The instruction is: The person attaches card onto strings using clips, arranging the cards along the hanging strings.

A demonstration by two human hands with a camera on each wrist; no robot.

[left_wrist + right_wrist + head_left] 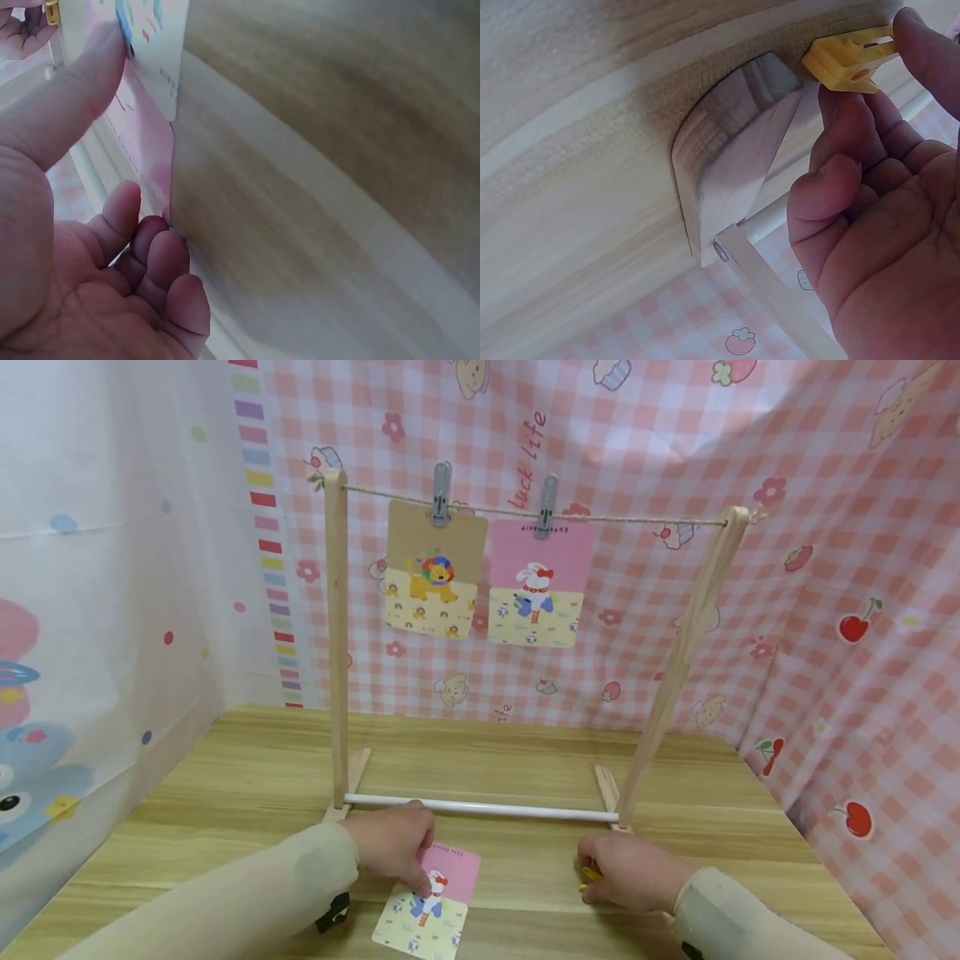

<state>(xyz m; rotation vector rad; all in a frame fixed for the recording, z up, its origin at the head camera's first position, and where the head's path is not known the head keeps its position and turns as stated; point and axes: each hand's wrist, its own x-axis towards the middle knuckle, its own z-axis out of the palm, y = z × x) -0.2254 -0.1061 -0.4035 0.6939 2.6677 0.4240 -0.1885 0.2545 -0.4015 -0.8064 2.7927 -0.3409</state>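
My left hand (393, 843) holds a card (431, 920) low over the table, the thumb on its printed face and the fingers near its edge. The card is pink above and cream below, with a white rabbit wearing a red bow. In the left wrist view the fingertips (166, 255) curl by the card's pink end. My right hand (633, 870) pinches a yellow clothespin (851, 60) between thumb and fingers, close to the rack's right foot. Most of the clothespin is hidden by the hand in the head view.
A wooden rack (338, 643) stands ahead, with a twine line (637, 519) along its top and a white bar (480, 808) below. Grey clips hold a lion card (435, 585) and a rabbit card (534, 593) on the line. Patterned cloth (675, 435) hangs behind the wooden table (525, 877).
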